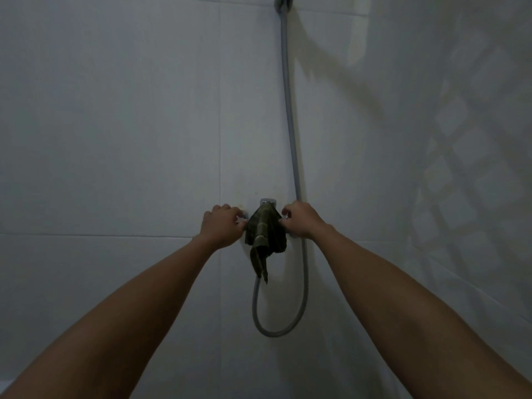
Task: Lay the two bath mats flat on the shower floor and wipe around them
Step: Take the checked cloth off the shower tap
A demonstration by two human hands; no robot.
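A dark green cloth point(266, 233) hangs draped over the chrome shower mixer point(268, 201) on the tiled wall. My left hand point(223, 226) is curled round the mixer's left knob, just beside the cloth's left edge. On the other side, my right hand point(300, 220) is curled round the right knob and touches the cloth's right edge. Both arms reach straight forward. No bath mats and no floor are in view.
A grey shower hose point(290, 125) runs down the wall from a holder at the top point(283, 1) and loops below the mixer point(280, 331). White wall tiles point(115, 139) fill the view; a side wall point(460, 139) meets them at the right.
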